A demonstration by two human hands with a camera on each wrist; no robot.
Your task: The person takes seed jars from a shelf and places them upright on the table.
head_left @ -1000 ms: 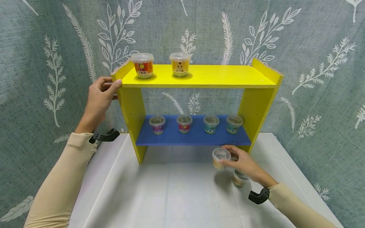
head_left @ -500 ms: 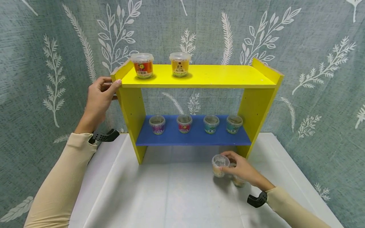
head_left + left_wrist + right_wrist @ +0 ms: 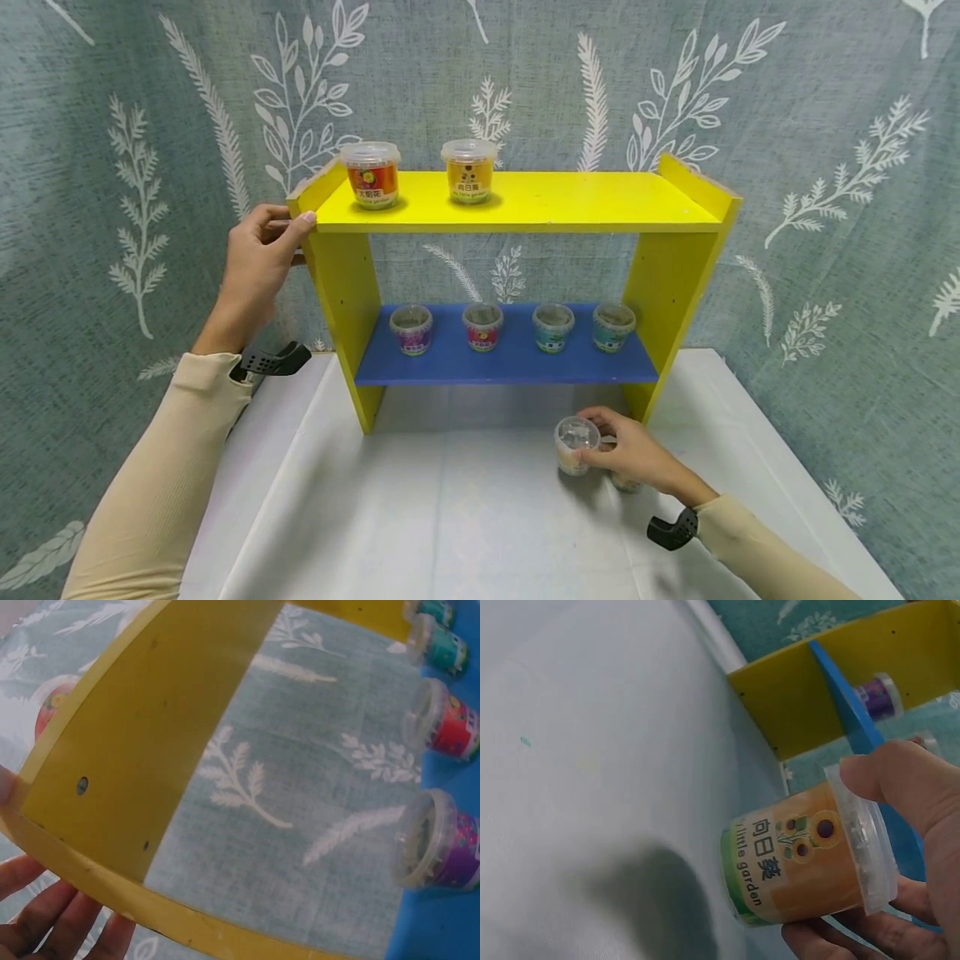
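Grey-green cloth backdrop with white leaf prints (image 3: 540, 92): filled the top and both sides of the frame.
White-covered worktop (image 3: 465, 508): spread across the lower centre.
Yellow-and-blue painted shelf (image 3: 517, 225): stood mid-frame, yellow board on top, blue board below.
Beige sleeves (image 3: 150, 483): crossed the lower left and lower right corners.
Left hand (image 3: 258, 262): gripped the shelf's end at centre left, thumb at the front edge, other fingers round the outer side.
Right hand (image 3: 628, 454): at lower right, thumb and fingers pinching a clear plastic cup with an orange sunflower label (image 3: 802, 859) near its lid.
Held cup: right of lower centre, low over the worktop; contact could not be told.
Red-labelled and yellow-labelled lidded clear cups (image 3: 375, 185): upright on the yellow board, upper left to upper centre.
Purple-, pink- and teal-labelled clear cups (image 3: 482, 335): four in a row on the blue board, mid-frame.
Half-hidden cup (image 3: 626, 482): lower right, partly behind the right hand.
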